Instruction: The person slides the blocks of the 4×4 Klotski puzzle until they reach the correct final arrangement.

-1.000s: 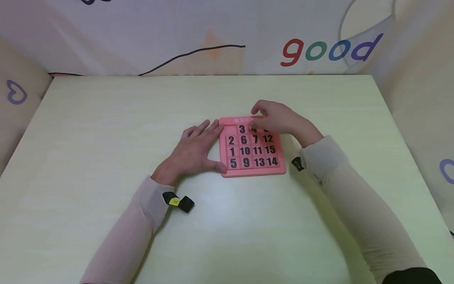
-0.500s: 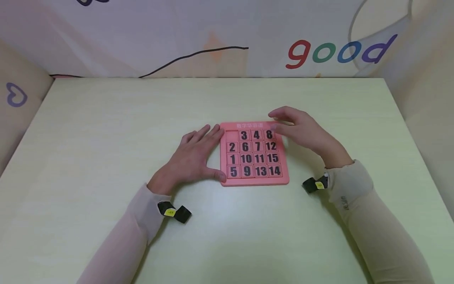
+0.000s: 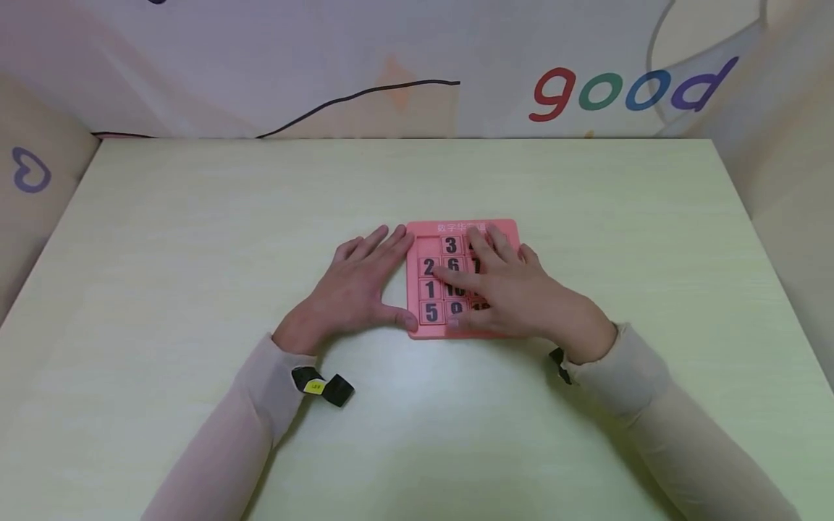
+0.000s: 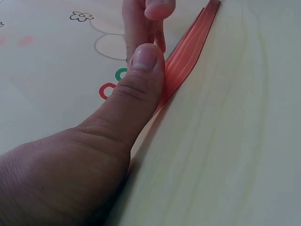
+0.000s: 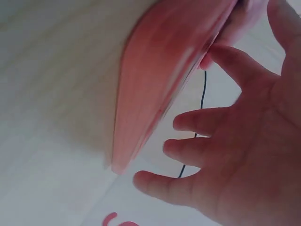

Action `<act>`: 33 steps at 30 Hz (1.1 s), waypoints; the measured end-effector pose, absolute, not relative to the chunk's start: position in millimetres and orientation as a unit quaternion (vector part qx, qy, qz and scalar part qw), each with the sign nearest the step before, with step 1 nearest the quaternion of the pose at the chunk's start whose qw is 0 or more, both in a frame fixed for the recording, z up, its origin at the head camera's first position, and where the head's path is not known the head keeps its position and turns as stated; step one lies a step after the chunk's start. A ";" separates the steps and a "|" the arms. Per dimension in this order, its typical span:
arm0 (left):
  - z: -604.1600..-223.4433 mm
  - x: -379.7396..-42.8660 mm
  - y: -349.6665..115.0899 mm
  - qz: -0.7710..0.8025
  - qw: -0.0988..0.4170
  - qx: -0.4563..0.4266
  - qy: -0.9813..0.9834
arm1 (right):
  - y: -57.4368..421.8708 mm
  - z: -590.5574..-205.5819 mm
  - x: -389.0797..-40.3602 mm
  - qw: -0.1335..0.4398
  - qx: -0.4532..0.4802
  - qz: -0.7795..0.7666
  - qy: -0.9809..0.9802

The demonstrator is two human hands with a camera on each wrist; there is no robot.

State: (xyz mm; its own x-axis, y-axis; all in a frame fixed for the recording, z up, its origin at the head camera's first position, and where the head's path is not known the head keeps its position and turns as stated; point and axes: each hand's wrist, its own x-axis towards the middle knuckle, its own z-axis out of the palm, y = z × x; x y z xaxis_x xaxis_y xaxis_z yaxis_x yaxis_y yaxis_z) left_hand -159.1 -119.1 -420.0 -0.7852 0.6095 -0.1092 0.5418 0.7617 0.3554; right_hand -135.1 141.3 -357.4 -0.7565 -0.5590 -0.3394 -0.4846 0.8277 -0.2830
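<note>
A pink number slide puzzle (image 3: 432,333) lies flat on the table, its bare slot (image 3: 428,247) at the top left above the 2 tile (image 3: 428,259). My left hand (image 3: 348,289) rests against the puzzle's left edge, thumb at the lower corner and fingertips at the upper one. My right hand (image 3: 517,289) is spread over the tiles on the right, hiding many of them. Its index fingertip overlaps the lower edge of the 2 tile in the head view. In the right wrist view the fingers (image 5: 197,121) are stretched out beside the pink frame (image 5: 146,80).
The pale table (image 3: 228,202) extends around the puzzle. Behind it hangs a printed cloth (image 3: 293,58) with the word "good". Small black wrist cameras are strapped at the left sleeve (image 3: 260,398) and right sleeve (image 3: 651,398).
My right hand has moved from the puzzle's upper right corner leftward and down, spreading over the tiles. My left hand stays at the left edge. The tiles still visible keep their places.
</note>
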 end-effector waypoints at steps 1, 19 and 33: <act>-419.6 -159.4 -118.8 0.153 0.111 0.309 0.932 | 140.2 -357.9 -134.0 0.207 -0.275 -0.080 0.935; -416.5 -160.9 -120.9 0.157 0.123 0.303 0.932 | 125.0 -354.9 -134.3 0.226 -0.233 -0.076 0.943; -417.5 -161.2 -119.0 0.156 0.121 0.306 0.931 | 118.4 -352.6 -104.8 0.201 -0.244 -0.048 0.948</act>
